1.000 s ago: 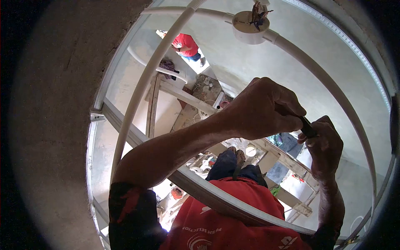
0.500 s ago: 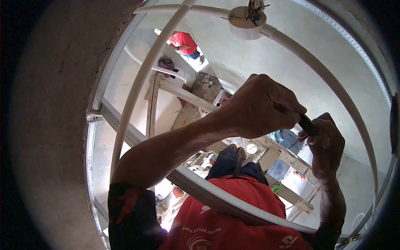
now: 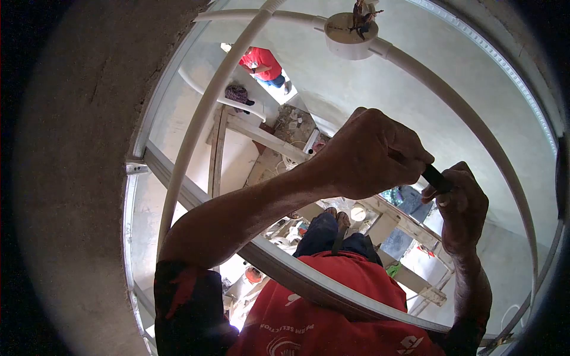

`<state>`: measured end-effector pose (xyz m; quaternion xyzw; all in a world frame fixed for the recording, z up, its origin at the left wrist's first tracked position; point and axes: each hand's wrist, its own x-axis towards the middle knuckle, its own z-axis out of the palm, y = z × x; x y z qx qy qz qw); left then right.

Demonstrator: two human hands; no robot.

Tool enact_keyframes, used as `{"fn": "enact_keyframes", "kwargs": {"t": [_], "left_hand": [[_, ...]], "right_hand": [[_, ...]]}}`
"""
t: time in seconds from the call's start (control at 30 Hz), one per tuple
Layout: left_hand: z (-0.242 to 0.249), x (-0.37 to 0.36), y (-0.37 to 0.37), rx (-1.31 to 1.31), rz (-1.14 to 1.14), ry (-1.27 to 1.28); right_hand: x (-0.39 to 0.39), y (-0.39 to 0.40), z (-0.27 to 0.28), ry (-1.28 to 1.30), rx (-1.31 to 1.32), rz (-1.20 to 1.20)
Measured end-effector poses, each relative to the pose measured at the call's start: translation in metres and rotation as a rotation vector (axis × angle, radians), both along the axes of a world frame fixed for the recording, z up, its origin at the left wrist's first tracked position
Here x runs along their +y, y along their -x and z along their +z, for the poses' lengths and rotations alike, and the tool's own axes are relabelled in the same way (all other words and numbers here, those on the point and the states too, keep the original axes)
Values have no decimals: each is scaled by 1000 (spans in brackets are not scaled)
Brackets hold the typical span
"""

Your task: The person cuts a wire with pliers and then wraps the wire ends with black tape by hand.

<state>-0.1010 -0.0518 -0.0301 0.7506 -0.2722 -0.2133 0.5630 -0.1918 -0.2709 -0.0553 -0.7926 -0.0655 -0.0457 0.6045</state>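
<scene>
Held piece [image 3: 437, 178]: between our left hand [image 3: 371, 157] and right hand [image 3: 464, 204], right of centre.
Junction box [image 3: 350, 37]: far, right of the left conduit [image 3: 199, 121], wires [image 3: 361, 21] on it.
Right conduit [image 3: 472, 117]: we follow it from the box's right side, curving near along the right.
Metal rail [image 3: 282, 261]: crossing from left to near right, in front of our torso [image 3: 350, 279].
Co-worker [image 3: 264, 64]: far, below us, right of the left conduit.
Cloth bundle [image 3: 237, 95]: left of and nearer than the co-worker.
Wooden frame [image 3: 264, 135]: below us, left of centre.
Round container [image 3: 358, 213]: just right of our feet [image 3: 342, 220].
</scene>
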Motion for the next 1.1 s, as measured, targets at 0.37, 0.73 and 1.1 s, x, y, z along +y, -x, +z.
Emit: {"fn": "enact_keyframes", "kwargs": {"t": [0.37,0.73,1.1], "left_hand": [[0,1,0,-203,10,-95],[3,10,-2,26,-36,-34],[1,8,-1,-44,-9,-55]], "right_hand": [[8,0,-4,-178,-8,-51],[9,-1,-9,-56,-1,-57],[8,-3,-7,31,11,-45]]}}
